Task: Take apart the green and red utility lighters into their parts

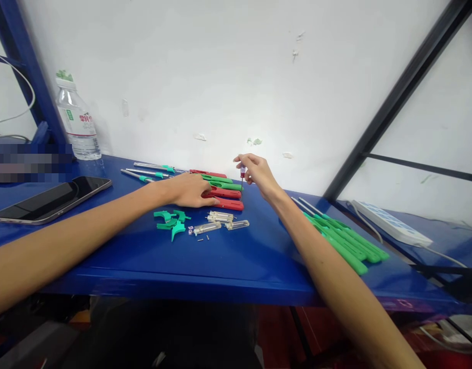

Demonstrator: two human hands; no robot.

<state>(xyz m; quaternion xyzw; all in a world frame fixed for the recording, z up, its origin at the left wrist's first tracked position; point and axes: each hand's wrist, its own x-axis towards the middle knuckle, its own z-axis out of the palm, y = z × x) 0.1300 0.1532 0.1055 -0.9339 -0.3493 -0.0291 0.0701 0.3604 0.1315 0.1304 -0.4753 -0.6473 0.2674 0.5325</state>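
My left hand lies over the row of lighter casings, thumb along the front red lighter casing and fingers bent over the ones behind it. Pinched in my right hand is a small screwdriver, upright, its thin shaft pointing down at the right end of the red casings. Whether its tip touches one I cannot tell. Green casings lie among the red ones. Just in front are several clear fuel tanks, green triggers and tiny metal pins.
More green lighters lie at the right, near a white power strip. On the left are a phone and a water bottle. Metal lighter tubes point left. A white wall stands behind the blue table.
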